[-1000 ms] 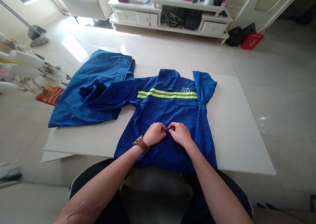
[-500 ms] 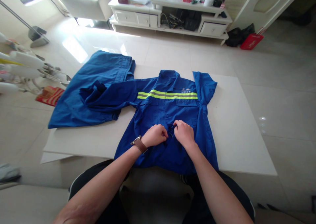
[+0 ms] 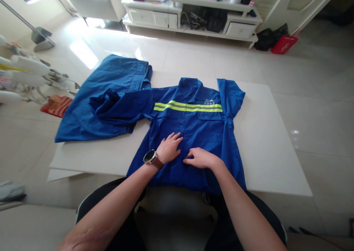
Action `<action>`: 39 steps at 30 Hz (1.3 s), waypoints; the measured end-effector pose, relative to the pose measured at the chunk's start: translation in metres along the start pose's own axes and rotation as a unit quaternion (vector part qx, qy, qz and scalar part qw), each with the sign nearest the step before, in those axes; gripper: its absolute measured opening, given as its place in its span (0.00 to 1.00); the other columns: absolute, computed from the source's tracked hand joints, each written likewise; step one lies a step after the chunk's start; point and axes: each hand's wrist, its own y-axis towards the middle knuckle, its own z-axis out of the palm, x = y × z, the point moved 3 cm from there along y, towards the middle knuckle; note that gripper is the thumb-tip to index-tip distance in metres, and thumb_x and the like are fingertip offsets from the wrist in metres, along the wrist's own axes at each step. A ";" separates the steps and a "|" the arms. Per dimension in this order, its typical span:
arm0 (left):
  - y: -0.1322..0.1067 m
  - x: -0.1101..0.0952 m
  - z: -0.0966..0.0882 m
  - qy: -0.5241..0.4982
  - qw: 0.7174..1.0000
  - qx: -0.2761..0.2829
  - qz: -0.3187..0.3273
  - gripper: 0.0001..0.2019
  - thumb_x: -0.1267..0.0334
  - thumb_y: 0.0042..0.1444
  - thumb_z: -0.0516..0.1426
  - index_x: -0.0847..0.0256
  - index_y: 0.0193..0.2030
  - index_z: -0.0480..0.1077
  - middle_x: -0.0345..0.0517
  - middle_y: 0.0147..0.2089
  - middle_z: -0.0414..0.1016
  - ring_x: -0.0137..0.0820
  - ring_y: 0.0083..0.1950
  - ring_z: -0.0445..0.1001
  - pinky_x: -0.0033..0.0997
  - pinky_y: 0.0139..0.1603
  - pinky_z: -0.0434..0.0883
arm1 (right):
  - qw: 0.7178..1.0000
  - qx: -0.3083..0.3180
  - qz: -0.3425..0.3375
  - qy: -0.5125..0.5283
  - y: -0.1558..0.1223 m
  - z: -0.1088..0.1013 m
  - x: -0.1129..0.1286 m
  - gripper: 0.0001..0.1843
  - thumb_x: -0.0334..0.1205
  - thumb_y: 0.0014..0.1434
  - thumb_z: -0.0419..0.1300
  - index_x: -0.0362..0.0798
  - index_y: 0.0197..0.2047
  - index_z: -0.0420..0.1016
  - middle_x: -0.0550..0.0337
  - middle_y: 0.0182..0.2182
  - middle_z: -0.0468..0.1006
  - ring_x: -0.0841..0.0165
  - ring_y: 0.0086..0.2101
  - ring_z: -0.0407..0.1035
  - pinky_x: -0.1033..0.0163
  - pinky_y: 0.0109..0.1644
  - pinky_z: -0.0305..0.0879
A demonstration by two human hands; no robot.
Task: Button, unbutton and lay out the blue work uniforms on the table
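Note:
A blue work jacket [image 3: 193, 127] with a yellow-green and grey reflective stripe lies front up, collar away from me. Its front is closed down the middle. The sleeve on the right is folded back along the body, while the left one stretches out to the side. My left hand [image 3: 168, 147], wearing a watch [image 3: 151, 156] on its wrist, rests flat on the lower front with fingers spread. Just right of it, my right hand [image 3: 201, 157] touches the jacket near the middle seam, thumb and forefinger slightly apart, with nothing visible between them; its other fingers are bent.
A folded blue garment [image 3: 107, 77] lies under the jacket's outstretched sleeve. Both are on a white table [image 3: 265, 140]. Beyond it stand a white TV cabinet [image 3: 155, 17] and a pale chair [image 3: 95, 2]. Spools of thread [image 3: 27, 66] are at the left, a red box [image 3: 284, 44] at the far right.
Both hands were pinching a bunched bit of the jacket's front. My left hand has flattened and moved up-left, my right has let go and turned lower, and the front lies smoother.

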 end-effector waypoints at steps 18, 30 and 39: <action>0.006 -0.009 0.006 0.043 0.998 0.045 0.018 0.33 0.60 0.59 0.65 0.43 0.71 0.63 0.52 0.80 0.47 0.63 0.80 0.41 0.83 0.68 0.52 | 0.971 -0.160 0.035 -0.172 -0.008 -0.018 0.005 0.17 0.37 0.66 0.57 0.48 0.57 0.76 0.49 0.52 0.76 0.59 0.51 0.70 0.60 0.53 0.65; 0.005 -0.008 0.008 0.066 0.993 0.082 0.053 0.31 0.64 0.57 0.66 0.49 0.67 0.67 0.52 0.82 0.44 0.58 0.81 0.38 0.77 0.71 0.53 | 0.996 -0.058 -0.025 -0.064 0.001 -0.002 0.000 0.18 0.28 0.57 0.57 0.54 0.43 0.85 0.59 0.44 0.85 0.63 0.47 0.77 0.66 0.49 0.65; 0.005 -0.007 0.012 0.086 0.991 0.079 0.060 0.33 0.64 0.57 0.66 0.51 0.69 0.65 0.53 0.82 0.42 0.59 0.81 0.39 0.77 0.71 0.54 | 0.998 -0.026 -0.018 -0.058 0.000 -0.001 0.003 0.20 0.29 0.56 0.58 0.53 0.47 0.86 0.58 0.42 0.86 0.64 0.42 0.78 0.67 0.44 0.65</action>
